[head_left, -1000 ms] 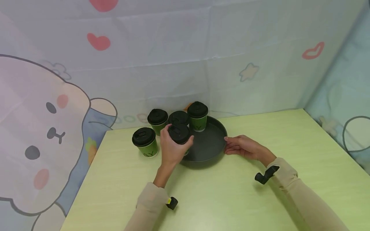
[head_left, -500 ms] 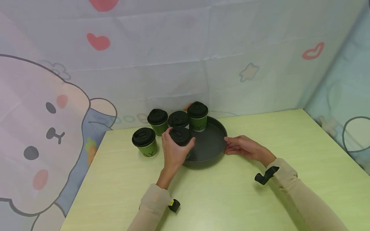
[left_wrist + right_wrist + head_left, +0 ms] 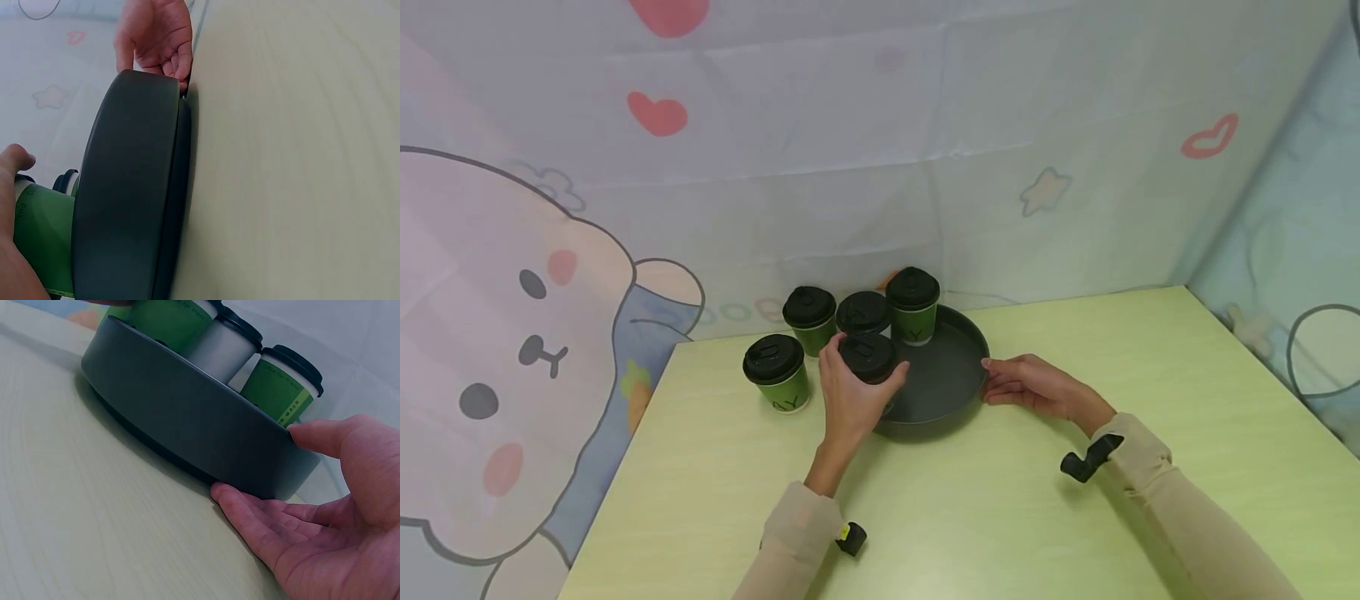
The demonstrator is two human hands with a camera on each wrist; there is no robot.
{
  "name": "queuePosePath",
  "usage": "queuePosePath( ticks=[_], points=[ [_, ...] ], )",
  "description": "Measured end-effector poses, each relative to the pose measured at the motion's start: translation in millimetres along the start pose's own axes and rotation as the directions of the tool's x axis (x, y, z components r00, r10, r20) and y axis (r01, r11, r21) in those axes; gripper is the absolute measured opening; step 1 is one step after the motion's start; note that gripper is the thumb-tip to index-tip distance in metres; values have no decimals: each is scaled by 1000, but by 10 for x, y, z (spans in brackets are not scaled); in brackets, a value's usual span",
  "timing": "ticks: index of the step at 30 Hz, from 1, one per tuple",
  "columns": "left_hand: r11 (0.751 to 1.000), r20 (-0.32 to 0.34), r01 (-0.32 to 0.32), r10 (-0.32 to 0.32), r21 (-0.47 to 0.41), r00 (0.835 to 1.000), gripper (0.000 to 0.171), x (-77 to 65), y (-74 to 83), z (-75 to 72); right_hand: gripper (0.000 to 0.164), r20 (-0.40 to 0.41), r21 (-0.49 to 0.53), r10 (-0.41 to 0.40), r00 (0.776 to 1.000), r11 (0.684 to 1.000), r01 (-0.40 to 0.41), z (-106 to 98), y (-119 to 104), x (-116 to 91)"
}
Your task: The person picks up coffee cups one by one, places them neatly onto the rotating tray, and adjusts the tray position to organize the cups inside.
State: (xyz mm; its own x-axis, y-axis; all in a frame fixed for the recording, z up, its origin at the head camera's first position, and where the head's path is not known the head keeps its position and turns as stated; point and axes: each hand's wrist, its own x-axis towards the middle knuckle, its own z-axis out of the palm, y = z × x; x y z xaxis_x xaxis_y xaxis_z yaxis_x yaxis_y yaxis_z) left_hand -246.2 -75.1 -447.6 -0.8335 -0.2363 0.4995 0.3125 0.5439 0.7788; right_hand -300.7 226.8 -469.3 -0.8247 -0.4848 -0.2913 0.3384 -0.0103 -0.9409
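My left hand grips a green paper cup with a black lid at the near left side of a dark grey round pan. In the right wrist view this cup stands upright behind the pan's wall. Beside it in the pan are a white cup with a black lid and another green lidded cup. My right hand holds the pan's right edge, its thumb at the rim and its fingers low against the wall and underside.
Two more green lidded cups, a near one and a far one, stand on the pale yellow-green table left of the pan. A printed cloth hangs right behind the table's back edge.
My left hand has shifted slightly right and nearer to me with the green cup, then stayed almost still. My right hand and the pan have kept their places.
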Motion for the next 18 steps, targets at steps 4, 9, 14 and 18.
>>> queuePosePath(
  ticks=[4, 9, 14, 18],
  points=[
    [1000, -7, -5, 5, -21, 1000, 100, -31, 2, -59, 47, -4, 2, 2, 1000, 1000, -2, 3, -3, -4],
    [998, 4, -3, 3, -60, 1000, 78, -122, -27, -207, 44, -3, 14, 7, 1000, 1000, -7, 9, 0, -8],
    [994, -3, 77, -77, -73, 997, 59, -252, -121, -348, 46, -4, -13, -12, 1000, 1000, 12, -5, -5, 7],
    [973, 17, 218, -217, -82, 976, 52, -295, -234, -426, 55, -29, -59, -47, 998, 997, 45, -12, -19, 37]
  ],
)
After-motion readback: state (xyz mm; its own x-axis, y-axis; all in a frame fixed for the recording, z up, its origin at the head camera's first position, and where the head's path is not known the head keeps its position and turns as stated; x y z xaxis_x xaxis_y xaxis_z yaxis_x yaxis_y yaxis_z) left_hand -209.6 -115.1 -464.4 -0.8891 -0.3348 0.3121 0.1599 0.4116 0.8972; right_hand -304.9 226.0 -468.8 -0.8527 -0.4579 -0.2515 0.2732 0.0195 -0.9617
